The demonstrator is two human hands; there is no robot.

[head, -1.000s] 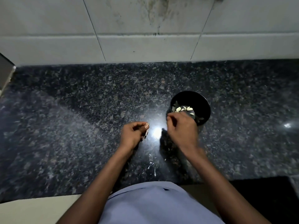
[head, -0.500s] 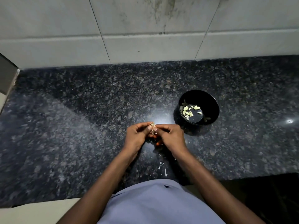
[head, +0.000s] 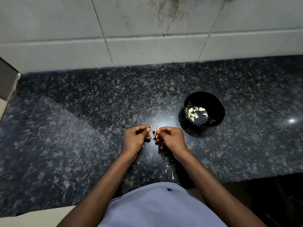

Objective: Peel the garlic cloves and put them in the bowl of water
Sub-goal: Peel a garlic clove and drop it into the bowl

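Papery garlic skin (head: 156,132) between both hands

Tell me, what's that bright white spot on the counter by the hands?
Head view: glare, a lamp mirrored in the shiny counter between the left hand and right hand; a smaller glint right of the bowl; the corners look dim.
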